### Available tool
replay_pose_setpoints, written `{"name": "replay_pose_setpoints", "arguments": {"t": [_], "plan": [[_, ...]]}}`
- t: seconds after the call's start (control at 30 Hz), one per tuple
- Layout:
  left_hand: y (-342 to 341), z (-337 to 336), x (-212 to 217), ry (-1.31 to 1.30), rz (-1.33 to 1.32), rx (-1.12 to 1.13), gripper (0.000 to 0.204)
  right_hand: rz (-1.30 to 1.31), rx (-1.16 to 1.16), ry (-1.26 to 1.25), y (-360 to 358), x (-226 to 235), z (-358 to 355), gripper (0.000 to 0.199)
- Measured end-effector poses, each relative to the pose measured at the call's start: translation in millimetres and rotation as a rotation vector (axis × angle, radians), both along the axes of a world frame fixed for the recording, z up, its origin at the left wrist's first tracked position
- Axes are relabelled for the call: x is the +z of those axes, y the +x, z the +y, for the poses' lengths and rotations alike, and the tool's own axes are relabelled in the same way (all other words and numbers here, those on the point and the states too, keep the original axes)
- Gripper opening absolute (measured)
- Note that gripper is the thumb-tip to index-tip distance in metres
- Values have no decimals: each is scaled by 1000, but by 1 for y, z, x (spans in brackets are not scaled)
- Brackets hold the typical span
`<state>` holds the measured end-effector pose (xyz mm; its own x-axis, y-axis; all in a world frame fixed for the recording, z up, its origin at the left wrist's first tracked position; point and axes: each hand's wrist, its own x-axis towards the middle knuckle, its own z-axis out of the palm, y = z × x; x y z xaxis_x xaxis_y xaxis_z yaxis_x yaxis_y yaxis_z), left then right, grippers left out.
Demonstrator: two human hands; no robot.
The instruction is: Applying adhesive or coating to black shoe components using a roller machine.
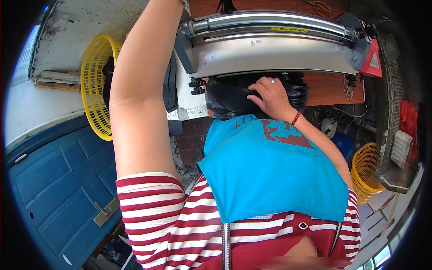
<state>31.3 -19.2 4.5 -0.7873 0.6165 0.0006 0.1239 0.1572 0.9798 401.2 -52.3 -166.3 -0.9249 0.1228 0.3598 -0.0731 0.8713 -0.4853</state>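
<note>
My right hand (271, 96), with a ring and a red bead bracelet, lies on a pile of black, shiny, flexible pieces (229, 96) below the machine's front edge. Its thumb stands apart from the fingers, and I see nothing gripped between them. The far fingertips are partly hidden. The machine (274, 54) has a long metal roller (274, 20) above a sloping metal plate. My left arm (139, 90) reaches up past the machine's left end, and the hand itself is beyond the upper edge.
A yellow plastic basket (96, 85) with dark pieces stands at the left, beside flat dark pieces (170, 85). Orange-handled scissors (322, 7) lie behind the machine. Another yellow basket (365, 171) and loose cables (348, 110) are at the right. A blue door (58, 180) is at lower left.
</note>
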Motion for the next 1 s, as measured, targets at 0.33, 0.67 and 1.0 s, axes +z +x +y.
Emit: {"name": "replay_pose_setpoints", "arguments": {"t": [0.33,0.67,1.0], "plan": [[6,0,0,-10,-1,12,29,-227,-64,-134,-2,2,-2,22],[8,0,2,-36,-14,25,27,-57,-24,56,1,12,-1,24],[10,1,0,-64,-2,43,26,5,-8,59,-1,9,-1,28]]}}
